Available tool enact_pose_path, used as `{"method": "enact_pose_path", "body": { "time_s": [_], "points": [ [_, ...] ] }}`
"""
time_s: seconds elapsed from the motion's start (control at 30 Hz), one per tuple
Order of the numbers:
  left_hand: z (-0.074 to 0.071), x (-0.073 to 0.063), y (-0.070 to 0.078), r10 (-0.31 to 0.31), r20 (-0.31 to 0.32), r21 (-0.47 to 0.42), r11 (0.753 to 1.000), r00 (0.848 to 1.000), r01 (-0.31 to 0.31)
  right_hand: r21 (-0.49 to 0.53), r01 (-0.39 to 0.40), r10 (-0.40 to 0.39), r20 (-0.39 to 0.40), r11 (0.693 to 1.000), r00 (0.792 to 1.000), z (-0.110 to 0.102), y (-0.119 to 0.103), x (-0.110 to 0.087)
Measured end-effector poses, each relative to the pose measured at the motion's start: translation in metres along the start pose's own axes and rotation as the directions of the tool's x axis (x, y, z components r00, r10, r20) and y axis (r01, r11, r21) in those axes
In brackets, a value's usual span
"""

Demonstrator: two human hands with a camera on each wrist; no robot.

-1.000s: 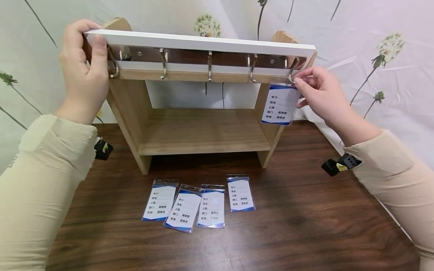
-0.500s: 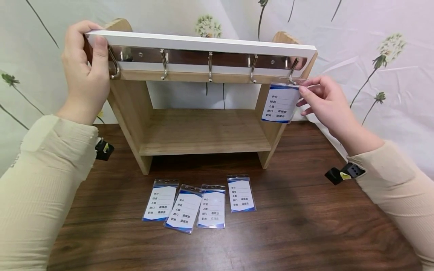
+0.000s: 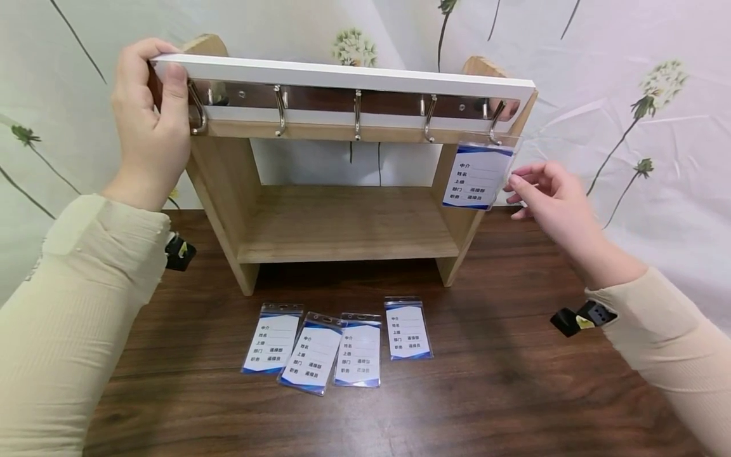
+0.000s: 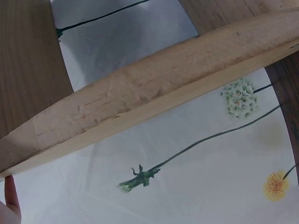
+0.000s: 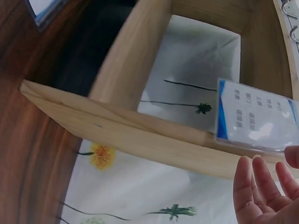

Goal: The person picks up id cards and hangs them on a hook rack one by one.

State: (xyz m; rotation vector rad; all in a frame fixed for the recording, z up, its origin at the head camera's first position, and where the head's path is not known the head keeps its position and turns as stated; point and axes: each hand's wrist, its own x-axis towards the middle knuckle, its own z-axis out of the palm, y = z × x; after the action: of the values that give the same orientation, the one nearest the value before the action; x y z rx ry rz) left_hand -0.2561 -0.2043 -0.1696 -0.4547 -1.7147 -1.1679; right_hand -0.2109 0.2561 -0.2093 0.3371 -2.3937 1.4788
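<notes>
My left hand [image 3: 151,120] grips the left end of the white top board [image 3: 342,71] of a wooden shelf, thumb over its front. Metal hooks run along that board on a shiny strip. From the rightmost hook [image 3: 495,124] hangs a clear badge holder [image 3: 478,176] with a white and blue card. Beside its right edge is my right hand [image 3: 551,197], fingers loosely bent and pinching nothing. The right wrist view has the thumb right at the edge of the hanging badge [image 5: 257,114]. Only a bit of the left hand [image 4: 10,205] appears in the left wrist view.
Several more badge holders [image 3: 358,352] lie on the dark wooden table [image 3: 485,381] in front of the shelf, some overlapping. The shelf's lower board [image 3: 348,222] spans its two wooden sides. A flower-printed cloth [image 3: 628,38] stands behind.
My right hand has let go of the badge holder at the hook and moved down and slightly right. The badge holder stays hanging. My left hand keeps its grip.
</notes>
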Motion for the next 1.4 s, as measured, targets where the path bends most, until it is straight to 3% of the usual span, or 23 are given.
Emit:
{"method": "enact_pose_path", "body": {
  "time_s": [0.2,0.8,0.97,1.4],
  "points": [
    [-0.001,0.0,0.0,-0.002,-0.002,0.012,1.0,1.0,0.002,-0.094,-0.014,0.015,0.008,0.995,1.0,0.005,0.013,-0.012],
    [0.003,-0.002,-0.001,-0.008,0.027,0.014,1.0,1.0,0.007,-0.043,-0.113,0.117,0.101,0.993,0.988,0.029,0.047,-0.037],
    [0.003,-0.001,-0.001,-0.001,0.004,0.006,1.0,1.0,0.001,-0.009,-0.15,0.149,0.146,0.989,0.978,0.041,0.052,-0.04],
    [0.0,0.0,0.0,-0.001,0.017,0.041,0.999,1.0,0.001,0.027,-0.228,0.213,0.26,0.973,0.942,0.081,0.079,-0.053]
  ]
}}
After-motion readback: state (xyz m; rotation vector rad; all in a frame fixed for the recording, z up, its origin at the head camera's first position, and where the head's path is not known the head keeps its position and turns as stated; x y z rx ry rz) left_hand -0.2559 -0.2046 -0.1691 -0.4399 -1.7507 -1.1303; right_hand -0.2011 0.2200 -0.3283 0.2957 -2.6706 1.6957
